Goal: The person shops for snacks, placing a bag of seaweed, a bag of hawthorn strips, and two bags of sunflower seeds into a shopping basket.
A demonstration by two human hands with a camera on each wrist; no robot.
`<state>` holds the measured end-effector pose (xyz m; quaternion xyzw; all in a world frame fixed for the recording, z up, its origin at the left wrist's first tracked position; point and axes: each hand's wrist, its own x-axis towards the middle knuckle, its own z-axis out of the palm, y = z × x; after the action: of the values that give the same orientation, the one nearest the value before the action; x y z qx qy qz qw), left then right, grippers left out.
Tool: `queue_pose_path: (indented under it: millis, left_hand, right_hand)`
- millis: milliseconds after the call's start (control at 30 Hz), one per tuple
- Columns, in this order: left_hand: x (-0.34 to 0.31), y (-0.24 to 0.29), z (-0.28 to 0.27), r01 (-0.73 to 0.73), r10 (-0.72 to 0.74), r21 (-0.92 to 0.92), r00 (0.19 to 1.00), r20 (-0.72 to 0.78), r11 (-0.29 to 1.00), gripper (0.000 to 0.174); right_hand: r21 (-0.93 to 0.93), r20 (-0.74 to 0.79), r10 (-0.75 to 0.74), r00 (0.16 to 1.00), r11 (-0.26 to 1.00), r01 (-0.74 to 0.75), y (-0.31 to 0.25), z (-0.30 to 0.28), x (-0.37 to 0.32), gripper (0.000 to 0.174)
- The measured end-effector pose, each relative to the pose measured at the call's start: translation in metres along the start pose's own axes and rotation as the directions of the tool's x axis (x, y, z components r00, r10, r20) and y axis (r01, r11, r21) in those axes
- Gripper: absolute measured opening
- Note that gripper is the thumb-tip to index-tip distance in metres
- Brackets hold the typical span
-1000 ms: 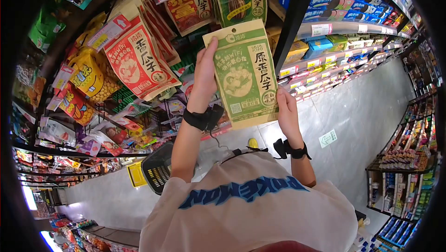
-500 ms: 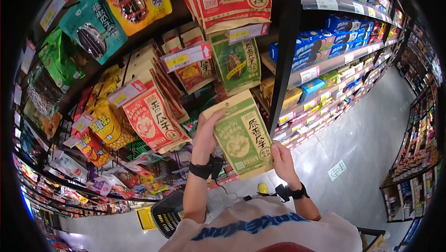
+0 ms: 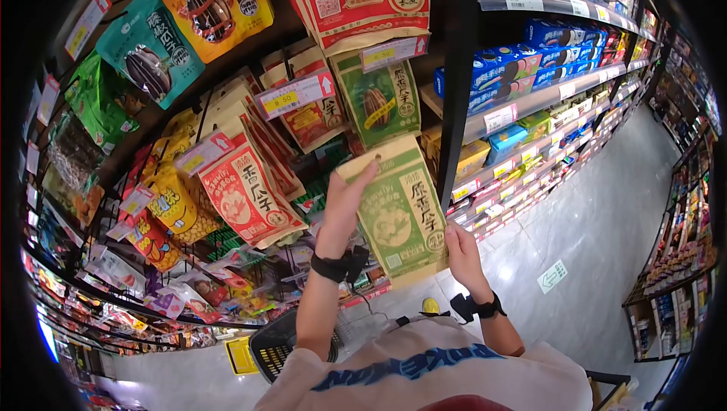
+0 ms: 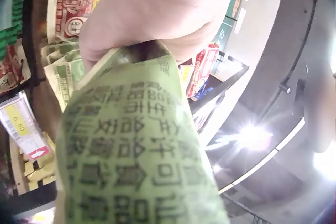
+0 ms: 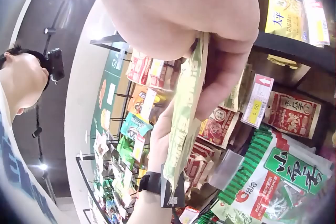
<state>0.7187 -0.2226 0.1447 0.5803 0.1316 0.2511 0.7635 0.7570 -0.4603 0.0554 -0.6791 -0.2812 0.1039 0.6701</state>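
A green and cream bag of sunflower seeds (image 3: 397, 214) is held slightly tilted before the shelf, printed front up in the head view. My left hand (image 3: 348, 199) grips its upper left edge, thumb lying over the front near the hang hole. On the lower right edge, my right hand (image 3: 466, 259) pinches the bag between thumb and fingers. Dark print on the bag's green back (image 4: 136, 150) fills the left wrist view. The right wrist view catches the bag edge-on (image 5: 184, 113). A similar green bag (image 3: 379, 101) hangs just above, partly covered by a price tag.
Red seed bags (image 3: 250, 191) hang at the left, teal (image 3: 148, 55) and orange pouches (image 3: 216, 2) higher up. A black upright (image 3: 458, 85) separates them from blue cookie boxes (image 3: 500, 74). A dark basket (image 3: 284, 343) is low beside the person; grey floor (image 3: 583, 214) runs along the right.
The head view has tilted up, so more hanging bags show and the held bag appears lower, below the green bag on the rack. Both hands keep their hold on it.
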Motion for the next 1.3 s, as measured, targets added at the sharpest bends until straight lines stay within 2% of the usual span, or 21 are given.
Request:
queue_pose_path:
  millis: [33, 100, 200, 300, 333, 400, 500, 533, 633, 733, 833, 867, 967, 1067, 1133, 1233, 1267, 1300]
  left_hand:
    - [0.001, 0.011, 0.008, 0.004, -0.003, 0.013, 1.000, -0.023, 1.000, 0.031]
    - [0.012, 0.024, 0.020, -0.080, 0.080, 0.024, 0.997, 0.004, 0.996, 0.032]
    - [0.034, 0.046, 0.036, -0.104, 0.104, -0.005, 0.993, 0.055, 0.995, 0.031]
    - [0.067, 0.051, 0.040, -0.179, 0.166, 0.186, 0.983, 0.081, 0.966, 0.034]
    - [0.076, 0.051, 0.041, -0.306, 0.304, 0.289, 0.951, 0.056, 0.907, 0.036]
    - [0.084, 0.059, 0.048, -0.517, 0.566, 0.485, 0.823, 0.053, 0.706, 0.039]
    - [0.068, 0.075, 0.064, -0.553, 0.553, 0.417, 0.822, 0.134, 0.721, 0.049]
    - [0.069, 0.075, 0.066, -0.592, 0.556, 0.331, 0.806, 0.204, 0.735, 0.048]
    - [0.064, 0.073, 0.068, -0.621, 0.574, 0.312, 0.784, 0.238, 0.719, 0.044]
    - [0.053, 0.076, 0.074, -0.453, 0.446, -0.044, 0.847, 0.288, 0.890, 0.045]
    - [0.035, 0.080, 0.085, -0.382, 0.410, -0.149, 0.843, 0.349, 0.912, 0.050]
    - [0.033, 0.079, 0.086, -0.380, 0.414, -0.164, 0.836, 0.359, 0.910, 0.056]
    - [0.020, 0.085, 0.091, -0.352, 0.390, -0.167, 0.838, 0.383, 0.921, 0.059]
    - [0.020, 0.095, 0.082, -0.315, 0.349, -0.151, 0.833, 0.428, 0.937, 0.060]
    - [0.022, 0.101, 0.076, -0.335, 0.338, -0.089, 0.823, 0.457, 0.938, 0.059]
    - [0.022, 0.110, 0.072, -0.361, 0.323, -0.011, 0.820, 0.472, 0.933, 0.057]
    - [0.021, 0.113, 0.073, -0.357, 0.327, -0.025, 0.822, 0.466, 0.934, 0.055]
    - [0.020, 0.117, 0.075, -0.355, 0.332, -0.040, 0.823, 0.461, 0.934, 0.053]
  right_hand:
    - [-0.016, 0.000, 0.000, 1.000, 1.000, 0.000, -0.007, -0.002, 0.005, 0.032]
    - [-0.007, -0.089, -0.090, 0.992, 0.996, 0.090, -0.016, 0.001, 0.020, 0.032]
    - [0.002, -0.128, -0.151, 0.980, 0.988, 0.152, -0.030, -0.005, 0.044, 0.033]
    - [0.072, -0.126, -0.127, 0.984, 0.988, 0.136, -0.028, -0.008, 0.059, 0.034]
    - [0.084, -0.141, -0.118, 0.983, 0.988, 0.130, -0.024, -0.007, 0.062, 0.035]
    - [0.065, -0.189, -0.089, 0.978, 0.993, 0.103, -0.021, -0.007, 0.061, 0.036]
    - [0.039, -0.178, -0.093, 0.980, 0.994, 0.102, -0.014, -0.008, 0.054, 0.037]
    - [0.046, -0.170, -0.088, 0.981, 0.994, 0.097, -0.007, -0.008, 0.053, 0.037]
    - [-0.008, -0.186, -0.089, 0.978, 0.996, 0.090, -0.003, -0.005, 0.049, 0.037]
    - [-0.086, -0.191, -0.109, 0.976, 0.992, 0.094, 0.000, -0.004, 0.053, 0.034]
    - [-0.191, -0.006, -0.104, 0.995, 0.976, 0.101, -0.017, -0.001, 0.063, 0.032]
    - [-0.158, 0.065, -0.067, 0.996, 0.984, 0.076, -0.020, 0.005, 0.068, 0.032]
    - [-0.102, 0.050, -0.062, 0.997, 0.993, 0.067, 0.001, 0.030, 0.082, 0.035]
    - [-0.132, -0.057, -0.086, 0.995, 0.988, 0.078, 0.019, 0.039, 0.099, 0.038]
    - [-0.194, -0.122, -0.096, 0.988, 0.978, 0.071, 0.003, 0.039, 0.093, 0.038]
    - [-0.125, -0.155, -0.115, 0.981, 0.988, 0.096, -0.004, 0.029, 0.076, 0.034]
    - [-0.159, -0.137, -0.104, 0.985, 0.984, 0.082, -0.010, 0.019, 0.069, 0.033]
    - [-0.108, -0.158, -0.104, 0.982, 0.990, 0.087, -0.012, 0.012, 0.067, 0.034]
